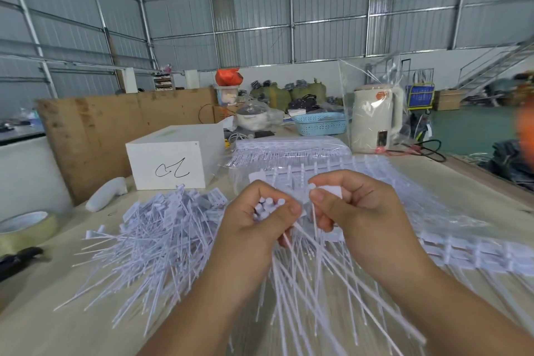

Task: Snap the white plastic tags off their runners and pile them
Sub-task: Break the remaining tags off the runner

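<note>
Now the left hand [260, 220] is squeezing a bunch of tags [268, 204] while the right hand [349, 205] is pinching one tag [329, 191], light, thin and bendy, best held by its thick head, beside the pile [156, 228].

- Tags [161, 228]: white
- Box [170, 165]: white, black handwritten mark
- Basket [320, 123]: light blue, lattice pattern
- Kettle [375, 121]: cream
- Tape roll [26, 228]: olive-yellow
- Bag [228, 76]: orange
</note>
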`<act>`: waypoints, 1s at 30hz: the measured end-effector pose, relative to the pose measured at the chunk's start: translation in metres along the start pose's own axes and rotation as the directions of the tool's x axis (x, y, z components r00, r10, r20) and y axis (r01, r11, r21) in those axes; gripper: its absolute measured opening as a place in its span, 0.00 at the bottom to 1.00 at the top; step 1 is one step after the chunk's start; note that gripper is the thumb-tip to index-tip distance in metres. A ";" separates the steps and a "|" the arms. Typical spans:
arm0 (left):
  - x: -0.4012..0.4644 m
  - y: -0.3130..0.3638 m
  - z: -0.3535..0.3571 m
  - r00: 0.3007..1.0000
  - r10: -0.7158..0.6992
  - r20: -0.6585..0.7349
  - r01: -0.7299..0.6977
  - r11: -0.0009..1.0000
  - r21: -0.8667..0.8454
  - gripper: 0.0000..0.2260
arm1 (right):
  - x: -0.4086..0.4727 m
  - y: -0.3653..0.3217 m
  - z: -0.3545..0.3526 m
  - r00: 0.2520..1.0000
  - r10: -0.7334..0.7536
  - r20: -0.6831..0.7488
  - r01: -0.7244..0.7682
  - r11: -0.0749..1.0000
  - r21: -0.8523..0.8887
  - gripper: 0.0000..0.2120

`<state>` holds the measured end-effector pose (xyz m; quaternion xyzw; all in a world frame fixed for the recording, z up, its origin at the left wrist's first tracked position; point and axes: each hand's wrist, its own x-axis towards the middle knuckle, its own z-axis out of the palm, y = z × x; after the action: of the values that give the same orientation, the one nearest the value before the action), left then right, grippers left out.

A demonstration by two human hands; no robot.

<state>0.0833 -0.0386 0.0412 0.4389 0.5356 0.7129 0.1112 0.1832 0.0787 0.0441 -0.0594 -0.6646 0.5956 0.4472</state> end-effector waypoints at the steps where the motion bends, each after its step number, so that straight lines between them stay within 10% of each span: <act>1: -0.001 -0.002 0.002 1.000 0.012 -0.024 -0.011 1.000 0.026 0.09 | 0.001 0.001 -0.001 0.998 -0.018 -0.052 0.017 1.000 -0.023 0.08; 8: 0.012 0.005 -0.026 0.987 0.018 -0.157 -0.010 0.998 0.056 0.06 | 0.024 0.009 -0.039 0.928 0.140 -0.346 -0.101 0.986 0.129 0.09; 22: 0.032 -0.013 -0.081 0.949 -0.080 -0.304 0.255 0.761 0.597 0.08 | -0.007 0.019 0.017 0.875 0.467 0.131 -0.478 0.876 0.067 0.12; 30: 0.021 -0.010 -0.058 0.961 -0.257 0.105 0.153 0.804 0.574 0.16 | -0.004 0.025 0.056 0.891 0.435 0.133 -0.452 0.881 0.143 0.20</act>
<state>0.0243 -0.0604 0.0407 0.4531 0.7533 0.4659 0.1013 0.1370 0.0420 0.0273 -0.1427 -0.6010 0.7388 0.2696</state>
